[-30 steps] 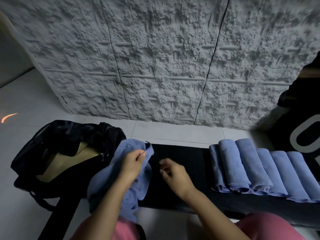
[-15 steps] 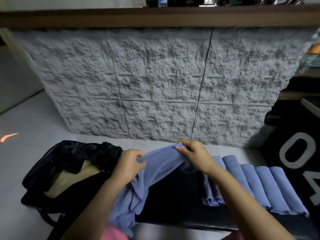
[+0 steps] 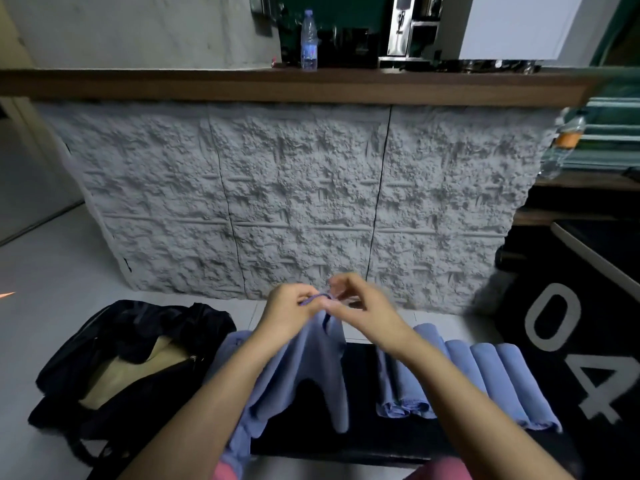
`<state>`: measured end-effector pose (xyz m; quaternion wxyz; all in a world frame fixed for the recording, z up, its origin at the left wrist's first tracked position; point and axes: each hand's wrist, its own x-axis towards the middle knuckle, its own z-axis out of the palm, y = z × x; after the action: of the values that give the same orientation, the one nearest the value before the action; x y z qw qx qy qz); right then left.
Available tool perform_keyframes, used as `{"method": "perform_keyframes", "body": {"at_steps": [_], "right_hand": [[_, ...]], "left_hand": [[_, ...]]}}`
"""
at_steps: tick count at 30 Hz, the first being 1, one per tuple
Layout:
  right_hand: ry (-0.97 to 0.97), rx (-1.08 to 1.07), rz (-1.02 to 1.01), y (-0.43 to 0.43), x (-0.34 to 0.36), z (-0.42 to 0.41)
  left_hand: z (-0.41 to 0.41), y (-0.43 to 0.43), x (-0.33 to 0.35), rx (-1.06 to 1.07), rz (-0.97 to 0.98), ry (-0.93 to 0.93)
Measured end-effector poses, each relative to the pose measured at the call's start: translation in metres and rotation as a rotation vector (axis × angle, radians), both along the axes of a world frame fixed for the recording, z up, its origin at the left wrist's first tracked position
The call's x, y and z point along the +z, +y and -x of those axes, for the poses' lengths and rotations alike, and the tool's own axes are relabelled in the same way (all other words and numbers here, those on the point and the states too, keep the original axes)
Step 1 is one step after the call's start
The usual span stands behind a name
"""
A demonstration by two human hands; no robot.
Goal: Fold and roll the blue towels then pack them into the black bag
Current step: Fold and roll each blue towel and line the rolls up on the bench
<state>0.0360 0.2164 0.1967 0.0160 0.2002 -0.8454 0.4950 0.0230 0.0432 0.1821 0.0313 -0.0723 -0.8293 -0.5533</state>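
A loose blue towel (image 3: 304, 368) hangs in the air over the black bench (image 3: 360, 441), held up by its top edge. My left hand (image 3: 287, 310) pinches that edge, and my right hand (image 3: 360, 306) pinches it right beside, the two hands close together. Several rolled blue towels (image 3: 485, 379) lie side by side on the bench to the right, partly behind my right forearm. The black bag (image 3: 138, 362) sits open on the floor to the left, showing a tan lining.
A textured grey counter front (image 3: 294, 202) rises just behind the bench, topped by a wooden ledge with a water bottle (image 3: 309, 39). A black panel with white numerals (image 3: 575, 341) stands at the right. Pale floor tiles lie at the left.
My hands, spread apart along the towel's edge half a second ago, have come together at the middle. The towel now hangs doubled below them. The view has tilted upward.
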Motion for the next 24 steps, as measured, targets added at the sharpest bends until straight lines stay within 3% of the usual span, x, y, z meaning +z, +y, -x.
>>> {"method": "perform_keyframes", "body": {"at_steps": [3,8,17,21,24], "right_hand": [[0.157,0.039,-0.188,-0.01,0.014,0.0],[0.198,-0.019,-0.347,0.0,0.024,0.001],[0.24,-0.235,-0.239,0.032,0.043,0.014],[0.207,-0.351,-0.204,0.058,0.038,0.013],[0.153,-0.201,-0.142,0.055,0.043,0.004]], "left_hand": [[-0.002,0.008,0.008,-0.013,-0.035,0.026],[-0.014,-0.01,0.009,0.008,-0.113,-0.002],[-0.026,-0.071,-0.072,0.354,0.275,-0.046],[-0.026,-0.093,-0.064,0.558,0.051,-0.09],[-0.015,-0.074,-0.018,0.502,-0.145,-0.017]]}}
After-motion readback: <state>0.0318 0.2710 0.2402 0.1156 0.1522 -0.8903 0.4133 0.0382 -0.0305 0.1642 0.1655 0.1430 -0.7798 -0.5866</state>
